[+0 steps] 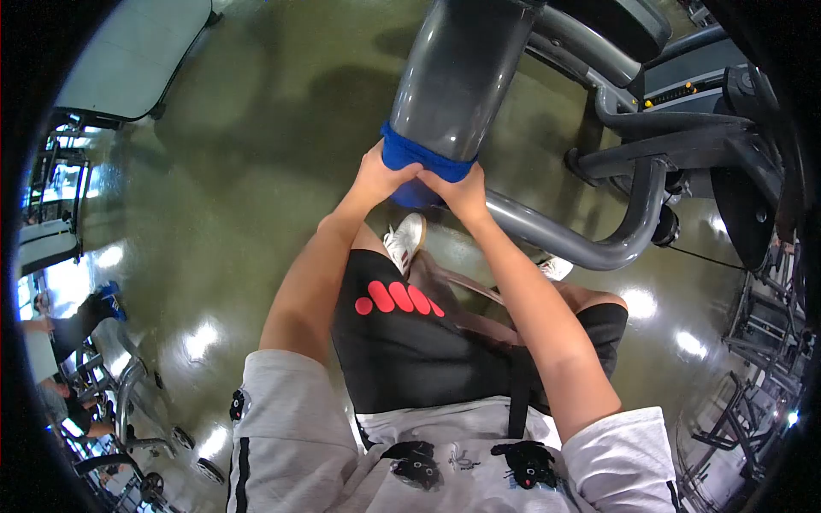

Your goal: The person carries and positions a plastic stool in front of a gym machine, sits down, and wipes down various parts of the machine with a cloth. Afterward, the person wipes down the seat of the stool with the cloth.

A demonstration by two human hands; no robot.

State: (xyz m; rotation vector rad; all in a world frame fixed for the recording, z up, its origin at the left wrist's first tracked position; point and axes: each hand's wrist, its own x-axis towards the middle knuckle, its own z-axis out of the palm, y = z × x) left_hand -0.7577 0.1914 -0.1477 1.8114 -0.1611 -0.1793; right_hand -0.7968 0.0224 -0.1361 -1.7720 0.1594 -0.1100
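A blue cloth [402, 152] is stretched over the near end of a long, glossy dark grey pad [457, 77] on a gym machine. My left hand [384, 177] grips the cloth at the pad's left corner. On the right corner, my right hand [460, 190] holds the same cloth, its fingers curled underneath. Both thumbs press on the front edge and almost meet in the middle. More blue hangs below my hands, and most of my fingertips are hidden behind the cloth.
A curved grey tube [599, 250] of the machine runs low to the right. Beyond it stands a frame with a weight stack [684, 92]. My knees and white shoes [405, 242] are just below the pad. Other people and gym equipment [128, 402] appear at far left.
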